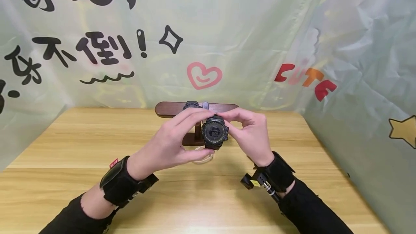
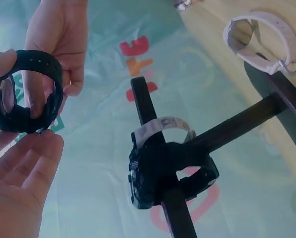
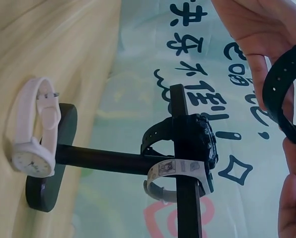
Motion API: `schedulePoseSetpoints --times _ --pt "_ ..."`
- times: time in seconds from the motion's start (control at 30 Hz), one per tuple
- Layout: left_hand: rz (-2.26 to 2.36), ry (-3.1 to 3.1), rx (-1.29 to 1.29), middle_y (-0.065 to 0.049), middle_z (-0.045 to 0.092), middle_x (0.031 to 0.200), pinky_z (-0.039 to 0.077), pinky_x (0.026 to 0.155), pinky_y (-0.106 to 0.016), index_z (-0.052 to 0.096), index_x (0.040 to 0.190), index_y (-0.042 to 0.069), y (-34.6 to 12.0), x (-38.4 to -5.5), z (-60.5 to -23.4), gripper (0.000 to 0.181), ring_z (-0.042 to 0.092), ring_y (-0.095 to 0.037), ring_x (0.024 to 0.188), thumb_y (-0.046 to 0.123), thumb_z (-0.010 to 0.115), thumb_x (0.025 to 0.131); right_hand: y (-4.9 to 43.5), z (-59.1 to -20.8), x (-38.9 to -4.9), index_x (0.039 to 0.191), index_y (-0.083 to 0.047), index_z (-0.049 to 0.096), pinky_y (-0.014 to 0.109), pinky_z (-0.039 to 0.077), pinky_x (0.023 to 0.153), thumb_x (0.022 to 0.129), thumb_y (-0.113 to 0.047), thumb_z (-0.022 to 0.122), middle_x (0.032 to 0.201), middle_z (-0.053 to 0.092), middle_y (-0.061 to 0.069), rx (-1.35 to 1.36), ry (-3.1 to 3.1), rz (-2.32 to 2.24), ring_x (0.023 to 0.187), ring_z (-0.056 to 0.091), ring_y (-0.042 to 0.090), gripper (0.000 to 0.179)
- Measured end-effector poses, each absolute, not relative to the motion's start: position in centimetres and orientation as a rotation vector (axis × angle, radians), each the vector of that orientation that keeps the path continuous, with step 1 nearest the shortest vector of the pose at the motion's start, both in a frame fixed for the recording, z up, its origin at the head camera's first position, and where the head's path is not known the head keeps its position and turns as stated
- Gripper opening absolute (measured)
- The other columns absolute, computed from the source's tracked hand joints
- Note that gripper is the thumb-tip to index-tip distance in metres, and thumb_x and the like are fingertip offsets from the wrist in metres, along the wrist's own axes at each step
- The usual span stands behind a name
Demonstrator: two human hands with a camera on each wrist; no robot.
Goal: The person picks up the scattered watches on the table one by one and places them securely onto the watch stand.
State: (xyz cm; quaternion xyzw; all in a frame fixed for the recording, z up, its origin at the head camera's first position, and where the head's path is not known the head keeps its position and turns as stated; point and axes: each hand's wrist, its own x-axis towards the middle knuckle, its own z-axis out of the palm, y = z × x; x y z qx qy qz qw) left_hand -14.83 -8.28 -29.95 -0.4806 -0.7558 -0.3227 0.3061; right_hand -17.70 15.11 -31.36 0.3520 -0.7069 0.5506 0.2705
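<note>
A black digital watch, its face turned toward the head camera, is held up between both hands. My left hand grips it from the left, fingers at its top and thumb under its lower end. From the other side my right hand pinches it, fingertips at its upper edge and thumb by its side buttons. The left wrist view shows the black strap curved into a loop, with a finger inside it. Behind the hands stands a dark wooden T-shaped watch stand, partly hidden by the left hand.
The stand's bar carries another black watch and a watch with a pale printed strap. A pale pink watch sits on the table by the stand's base. The wooden table meets a printed cloth behind.
</note>
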Motion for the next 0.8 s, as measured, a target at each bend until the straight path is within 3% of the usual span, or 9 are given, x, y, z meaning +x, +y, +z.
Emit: schedulePoseSetpoints --times 0.23,0.6,0.8 --pt "-0.84 -1.987 -1.256 -0.013 0.066 0.141 0.051 0.118 -0.029 0.062 0.143 0.001 -8.9 -14.9 -29.3 0.076 0.064 -0.024 0.134 0.019 0.098 0.078 14.5 -30.9 -18.2 0.109 0.006 0.081 0.029 0.064 0.091 0.087 0.014 0.08 0.106 0.08 0.024 1.003 -1.899 1.56 0.096 0.079 0.004 0.023" --pt "-0.803 -2.001 -1.188 -0.013 0.067 0.138 0.055 0.112 -0.032 0.063 0.141 0.002 -10.4 -15.0 -27.8 0.077 0.067 -0.024 0.127 0.019 0.1 0.076 15.2 -30.6 -18.8 0.116 -0.007 0.083 0.029 0.064 0.089 0.093 -0.003 0.082 0.113 0.083 0.008 0.941 -2.119 1.37 0.097 0.079 0.012 0.023" --pt "-0.78 -2.026 -1.129 -0.012 0.068 0.137 0.055 0.11 -0.024 0.064 0.14 0.003 -12.1 -15.3 -27.0 0.077 0.068 -0.023 0.124 0.013 0.101 0.073 16.8 -30.2 -19.4 0.122 -0.016 0.082 0.031 0.058 0.088 0.093 -0.014 0.085 0.117 0.082 0.002 0.833 -2.35 1.199 0.102 0.075 0.017 0.029"
